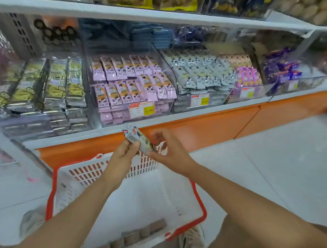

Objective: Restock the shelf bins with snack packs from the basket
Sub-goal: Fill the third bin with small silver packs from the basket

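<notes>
A small glossy snack pack (137, 139), a pale foil-like wrapper printed with a cartoon figure, pillow-shaped and crimped at the ends, sits between both hands above the far wall of the basket (99, 170). The left hand (126, 150) pinches the pack's left end, thumb and fingers closed tight on the wrapper. The right hand (167, 147) has its fingers curled in over the pack's right end with the thumb beneath it; how firmly the fingertips press cannot be told. The pack lies tilted, its upper end toward the shelf, bridging the two hands.

The basket is rectangular white slotted plastic with a red rim. A row of brown round packs (139, 234) lies along its near wall. Just beyond it runs the shelf's smooth orange base (206, 126).

On the shelf stand clear acrylic bins with sloped fronts — one (159, 108) stacked with shiny pink packs (123, 87), and the next one to the right (226, 96) with grey-white packs (201, 72). Each front carries a white and yellow price label (141, 109). Left of the pink bin lie silver-and-yellow foil packs (56, 84), flat and oblong.
</notes>
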